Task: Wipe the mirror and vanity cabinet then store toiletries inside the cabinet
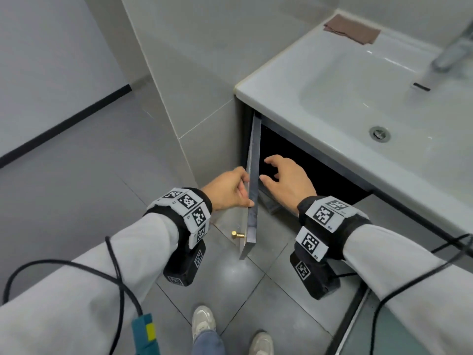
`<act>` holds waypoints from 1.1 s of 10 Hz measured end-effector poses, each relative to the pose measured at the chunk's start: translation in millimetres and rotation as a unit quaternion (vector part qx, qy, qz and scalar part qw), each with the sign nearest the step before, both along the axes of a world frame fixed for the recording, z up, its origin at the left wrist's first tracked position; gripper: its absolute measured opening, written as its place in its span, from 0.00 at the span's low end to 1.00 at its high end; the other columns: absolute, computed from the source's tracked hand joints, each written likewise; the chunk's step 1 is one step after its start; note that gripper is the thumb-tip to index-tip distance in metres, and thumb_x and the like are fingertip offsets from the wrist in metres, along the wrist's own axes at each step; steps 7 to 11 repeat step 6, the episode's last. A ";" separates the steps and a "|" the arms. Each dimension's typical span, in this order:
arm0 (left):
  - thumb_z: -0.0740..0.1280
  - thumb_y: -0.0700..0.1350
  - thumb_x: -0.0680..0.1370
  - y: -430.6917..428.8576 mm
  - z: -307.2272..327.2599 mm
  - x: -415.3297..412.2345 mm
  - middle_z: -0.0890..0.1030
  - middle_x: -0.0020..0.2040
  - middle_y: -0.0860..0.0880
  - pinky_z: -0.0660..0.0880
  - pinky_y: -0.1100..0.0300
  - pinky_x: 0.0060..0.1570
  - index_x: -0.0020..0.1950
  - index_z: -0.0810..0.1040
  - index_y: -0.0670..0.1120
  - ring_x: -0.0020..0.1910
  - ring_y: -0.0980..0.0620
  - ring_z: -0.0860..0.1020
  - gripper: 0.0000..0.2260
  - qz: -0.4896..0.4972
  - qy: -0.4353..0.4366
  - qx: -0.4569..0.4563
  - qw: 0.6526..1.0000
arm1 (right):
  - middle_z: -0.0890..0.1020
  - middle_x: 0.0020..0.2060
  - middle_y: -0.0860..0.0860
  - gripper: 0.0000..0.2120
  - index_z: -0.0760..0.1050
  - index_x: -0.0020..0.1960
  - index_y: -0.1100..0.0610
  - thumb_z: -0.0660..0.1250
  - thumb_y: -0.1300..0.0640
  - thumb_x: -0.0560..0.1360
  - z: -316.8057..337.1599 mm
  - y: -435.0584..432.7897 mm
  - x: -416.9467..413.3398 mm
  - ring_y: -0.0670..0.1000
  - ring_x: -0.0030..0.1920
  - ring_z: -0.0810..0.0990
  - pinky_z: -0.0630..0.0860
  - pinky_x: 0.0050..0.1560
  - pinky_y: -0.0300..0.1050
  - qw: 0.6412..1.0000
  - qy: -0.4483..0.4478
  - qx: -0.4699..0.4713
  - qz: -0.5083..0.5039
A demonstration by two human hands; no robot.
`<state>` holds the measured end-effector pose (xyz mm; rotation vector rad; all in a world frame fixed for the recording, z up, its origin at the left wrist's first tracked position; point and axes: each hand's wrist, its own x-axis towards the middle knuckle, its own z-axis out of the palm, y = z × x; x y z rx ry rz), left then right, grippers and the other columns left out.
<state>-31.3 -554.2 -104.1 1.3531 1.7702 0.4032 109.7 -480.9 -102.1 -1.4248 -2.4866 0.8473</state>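
The vanity cabinet door [252, 190] stands wide open, seen edge-on, with a brass knob [237, 234] on its outer face. My left hand [227, 190] grips the top edge of the door. My right hand [286, 181] hovers with spread fingers, holding nothing, in front of the dark cabinet opening [307, 165]. The inside of the cabinet is black and I cannot make out any contents. A brown cloth [352, 29] lies flat on the back left corner of the white sink top [276, 98].
A chrome faucet [453, 52] stands over the basin, whose drain [379, 133] is further right. A tiled wall [184, 73] juts out left of the cabinet. Grey floor tiles spread below, with my shoes [203, 321] near the bottom. Black cables hang from both wrists.
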 end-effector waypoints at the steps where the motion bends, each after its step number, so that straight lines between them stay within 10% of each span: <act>1: 0.71 0.42 0.73 21.2 -5.5 30.5 0.81 0.49 0.43 0.76 0.55 0.53 0.61 0.70 0.39 0.43 0.52 0.77 0.19 -0.008 0.003 0.025 1.000 | 0.75 0.61 0.51 0.20 0.70 0.66 0.51 0.66 0.53 0.75 -2.2 9.0 32.1 0.52 0.60 0.75 0.73 0.60 0.50 1.000 -0.014 0.004 -0.010; 5: 0.55 0.38 0.81 75.2 -15.0 94.0 0.67 0.72 0.41 0.64 0.54 0.71 0.74 0.61 0.39 0.71 0.45 0.67 0.21 -0.122 0.121 0.007 0.985 | 0.77 0.61 0.50 0.19 0.75 0.63 0.52 0.65 0.62 0.73 -6.9 20.6 132.4 0.51 0.61 0.74 0.72 0.59 0.47 0.996 -0.048 -0.005 -0.075; 11: 0.55 0.38 0.81 78.1 -12.9 104.7 0.66 0.73 0.42 0.63 0.54 0.72 0.74 0.60 0.40 0.72 0.45 0.66 0.21 -0.125 0.112 0.016 0.986 | 0.77 0.60 0.50 0.22 0.73 0.64 0.52 0.65 0.64 0.72 -6.0 17.9 138.4 0.52 0.60 0.75 0.72 0.58 0.45 0.994 -0.048 -0.019 -0.100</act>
